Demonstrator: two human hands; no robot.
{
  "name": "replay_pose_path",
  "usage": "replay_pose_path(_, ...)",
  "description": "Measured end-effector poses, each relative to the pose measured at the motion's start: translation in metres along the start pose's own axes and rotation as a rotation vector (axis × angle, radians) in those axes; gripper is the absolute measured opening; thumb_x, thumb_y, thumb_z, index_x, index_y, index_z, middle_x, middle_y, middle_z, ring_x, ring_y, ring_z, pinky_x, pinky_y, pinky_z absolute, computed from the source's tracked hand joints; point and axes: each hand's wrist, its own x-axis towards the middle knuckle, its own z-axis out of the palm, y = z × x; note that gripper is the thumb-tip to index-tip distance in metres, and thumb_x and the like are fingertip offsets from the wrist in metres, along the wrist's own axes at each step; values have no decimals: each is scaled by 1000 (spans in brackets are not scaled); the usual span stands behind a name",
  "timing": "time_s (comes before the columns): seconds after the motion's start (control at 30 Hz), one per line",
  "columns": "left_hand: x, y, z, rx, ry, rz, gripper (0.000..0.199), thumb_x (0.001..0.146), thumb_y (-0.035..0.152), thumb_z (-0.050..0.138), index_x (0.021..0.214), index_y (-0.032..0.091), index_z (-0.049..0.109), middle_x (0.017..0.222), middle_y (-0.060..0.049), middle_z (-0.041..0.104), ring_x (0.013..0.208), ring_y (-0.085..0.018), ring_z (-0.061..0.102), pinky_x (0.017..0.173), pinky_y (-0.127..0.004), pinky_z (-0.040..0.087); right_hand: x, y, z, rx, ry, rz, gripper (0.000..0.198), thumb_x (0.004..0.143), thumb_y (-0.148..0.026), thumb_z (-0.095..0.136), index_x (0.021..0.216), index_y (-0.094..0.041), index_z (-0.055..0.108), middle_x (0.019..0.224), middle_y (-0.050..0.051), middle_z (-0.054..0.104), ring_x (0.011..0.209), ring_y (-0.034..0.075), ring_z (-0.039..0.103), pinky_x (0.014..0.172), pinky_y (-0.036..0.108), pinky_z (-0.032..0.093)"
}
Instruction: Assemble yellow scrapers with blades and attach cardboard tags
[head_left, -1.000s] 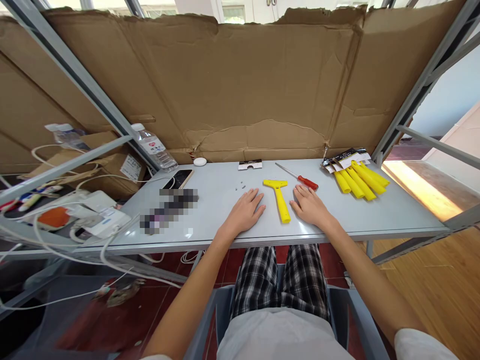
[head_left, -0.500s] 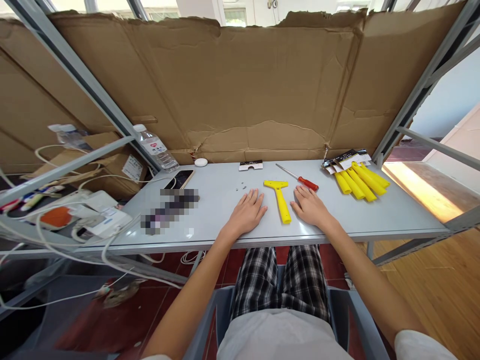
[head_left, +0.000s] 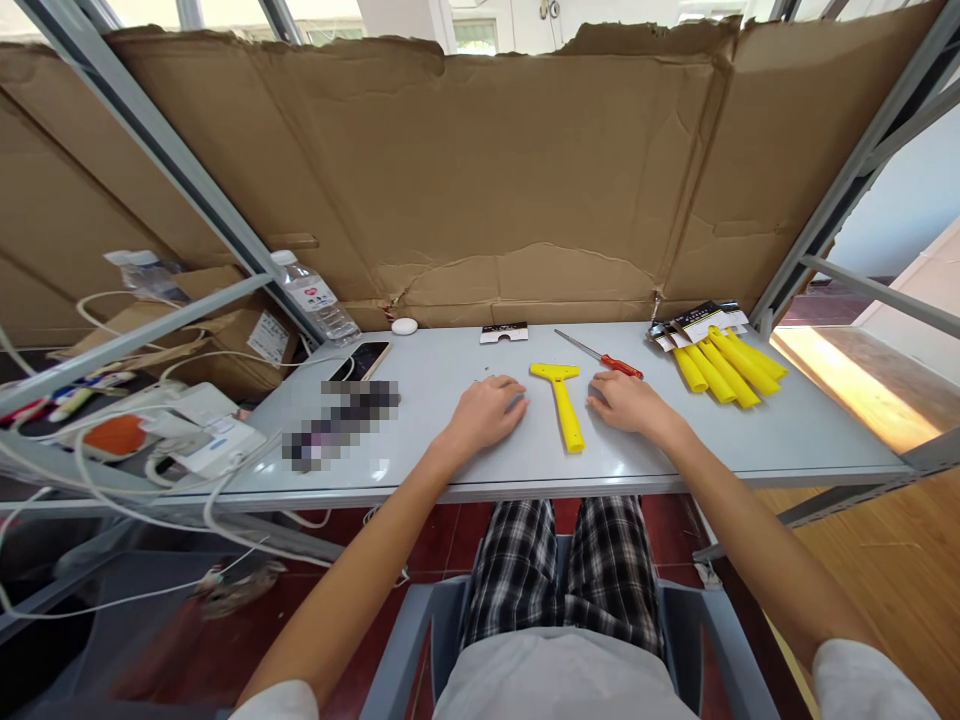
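A yellow T-shaped scraper (head_left: 566,412) lies on the grey-white tabletop (head_left: 420,440), its wide head toward the back. My left hand (head_left: 489,412) rests on the surface to its left, fingers loosely bent and thumb apart, holding nothing. On the scraper's other side is my right hand (head_left: 628,404), also bare, its fingers slightly curled. Just behind the right hand lies a screwdriver (head_left: 621,367) with a red handle, its shaft pointing back and left. Tiny dark bits (head_left: 487,370) show beyond my left fingers, partly hidden by them.
More yellow scrapers (head_left: 731,368) in packaging lie at the right. A black-and-white card (head_left: 504,333) and a white round object (head_left: 404,327) sit along the back. A phone (head_left: 361,362), a water bottle (head_left: 319,298), and tangled white cables are at left. Cardboard (head_left: 480,180) stands behind.
Both hands were lying flatter with fingers stretched out; now the fingers are more bent. My left hand has shifted slightly left, my right slightly right. The scraper and screwdriver lie as before.
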Motion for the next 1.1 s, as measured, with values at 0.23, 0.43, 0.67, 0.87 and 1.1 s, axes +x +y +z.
replay_pose_path(0.23,50,-71,-40,-48,-27,-162,44,98,36,55,130,18,81,128,-14,82,107,-29,76,101,-42,58,38,12,-17,15,-41,89,44,110,-37,43,131,-23,79,129,17,79,118,35,76,93,45,60)
replay_pose_path(0.43,62,-102,-51,-121,-152,-99,37,88,36,63,113,22,87,105,-9,86,95,-25,77,90,-34,58,68,23,-20,5,-43,119,47,107,-35,48,142,-23,77,144,19,74,124,38,74,103,49,57)
replay_pose_path(0.67,64,-107,-42,-268,-213,-10,35,86,39,67,109,24,88,101,-7,86,90,-23,74,90,-34,57,83,37,-13,5,-1,101,46,106,-29,47,141,-24,77,144,16,75,124,36,73,101,45,56)
replay_pose_path(0.87,66,-99,-29,-234,-147,16,35,89,38,67,114,25,87,97,-6,85,84,-22,70,86,-35,55,82,44,-8,34,57,85,44,105,-27,47,135,-24,78,133,13,80,118,32,73,95,39,53)
replay_pose_path(1.1,65,-93,-27,-72,-132,-69,27,89,36,68,106,25,86,91,-6,82,84,-25,73,81,-35,52,80,48,-8,103,103,52,42,102,-23,51,131,-24,80,118,10,83,105,28,74,86,34,49)
